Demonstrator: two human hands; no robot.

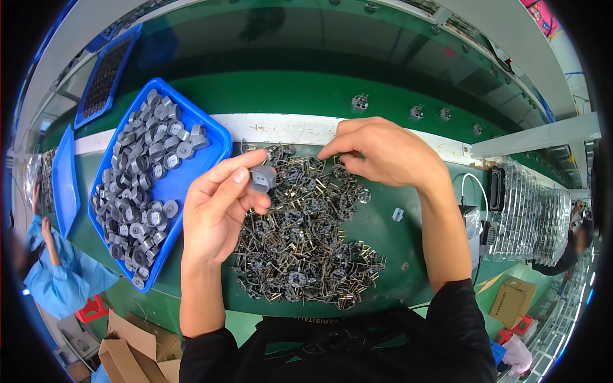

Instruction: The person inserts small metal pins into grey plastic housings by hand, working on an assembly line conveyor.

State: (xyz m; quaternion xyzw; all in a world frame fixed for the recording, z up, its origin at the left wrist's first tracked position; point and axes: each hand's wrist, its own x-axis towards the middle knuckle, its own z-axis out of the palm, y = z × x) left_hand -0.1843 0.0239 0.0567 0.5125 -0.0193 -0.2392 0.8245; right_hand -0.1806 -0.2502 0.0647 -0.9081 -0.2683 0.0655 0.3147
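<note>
Hands at work over a green tabletop (383, 242), seen from above. Left hand (220, 207) is raised palm-up, its thumb and forefinger pinched together on a small grey plastic housing (262, 178), a blocky piece with rounded edges and two dark openings on its face. Right hand (383, 153) reaches forward with its back to the camera, fingertips drawn together and dipping into the far edge of a pile of metal parts (303, 242); whether those fingers grip anything cannot be told, since the hand hides them.

That pile spreads between the two forearms across the middle of the tabletop. It is a tangled heap of small dark pieces with thin brass-coloured pins sticking out in all directions; single pieces are too small and too jumbled to make out clearly.

Toward the left edge of the tabletop sits a shallow blue plastic tray (207, 150), rectangular with rounded corners, filled with many more grey housings (137, 191) of the same kind, lying loose at all angles. A second blue tray (105, 73) lies farther back on the left, its dark contents blurred. One stray pale piece (398, 214) lies alone just right of the pile.

At the right edge stand rows of clear ribbed plastic holders (533, 214), partly cut off. Brown cardboard boxes (134, 348) show below the near left corner. Another person's blue sleeve (60, 277) appears at far left.
</note>
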